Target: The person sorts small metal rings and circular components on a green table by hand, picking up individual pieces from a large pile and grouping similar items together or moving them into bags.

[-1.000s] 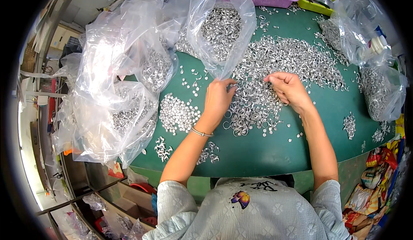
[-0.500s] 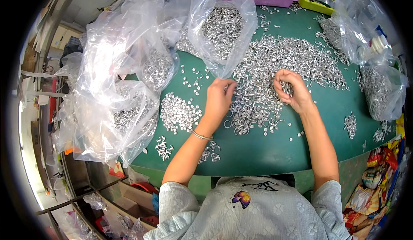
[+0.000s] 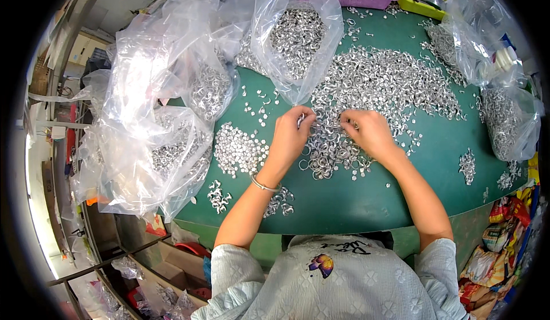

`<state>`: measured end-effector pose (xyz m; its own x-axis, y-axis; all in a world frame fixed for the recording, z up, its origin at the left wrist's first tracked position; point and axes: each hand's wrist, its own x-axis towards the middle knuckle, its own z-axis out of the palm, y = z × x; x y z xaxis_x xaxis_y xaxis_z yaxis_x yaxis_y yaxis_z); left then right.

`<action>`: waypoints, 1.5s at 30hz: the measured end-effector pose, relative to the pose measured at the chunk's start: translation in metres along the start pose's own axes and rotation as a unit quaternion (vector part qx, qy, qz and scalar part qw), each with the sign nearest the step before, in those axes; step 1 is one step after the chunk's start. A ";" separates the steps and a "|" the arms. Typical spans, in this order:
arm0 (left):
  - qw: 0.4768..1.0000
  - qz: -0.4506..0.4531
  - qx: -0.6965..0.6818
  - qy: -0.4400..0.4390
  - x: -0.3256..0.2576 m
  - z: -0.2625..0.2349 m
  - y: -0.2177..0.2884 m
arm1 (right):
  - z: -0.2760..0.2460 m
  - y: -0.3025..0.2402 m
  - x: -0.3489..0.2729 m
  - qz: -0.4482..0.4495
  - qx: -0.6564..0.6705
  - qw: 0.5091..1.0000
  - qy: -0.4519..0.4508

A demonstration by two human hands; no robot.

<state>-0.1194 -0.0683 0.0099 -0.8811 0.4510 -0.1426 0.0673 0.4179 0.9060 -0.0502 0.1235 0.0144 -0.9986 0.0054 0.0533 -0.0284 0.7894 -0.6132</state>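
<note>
Metal rings: likely light, stiff; best gripped by band.
Left hand pinches one; right hand curled, contents unclear.

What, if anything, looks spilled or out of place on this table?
Nothing looks plainly damaged. Some stray metal pieces lie loose on the green table just in front of the purple tray, apart from the large heap; they may have spilled.

Bare left hand pinches a small silver metal piece; bare right hand curls over a curved-silver-metal heap inside the green desk's front edge.
</note>
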 end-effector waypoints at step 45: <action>0.925 -0.177 -0.328 -0.074 -0.009 -0.006 0.008 | 0.008 -0.008 -0.006 -0.048 -0.119 0.992 0.001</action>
<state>-0.1139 -0.0734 0.0203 -0.7168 0.5000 -0.4861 -0.5543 0.0144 0.8322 -0.0444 0.1127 0.0128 -0.9917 -0.0756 0.1035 -0.1113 0.9085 -0.4027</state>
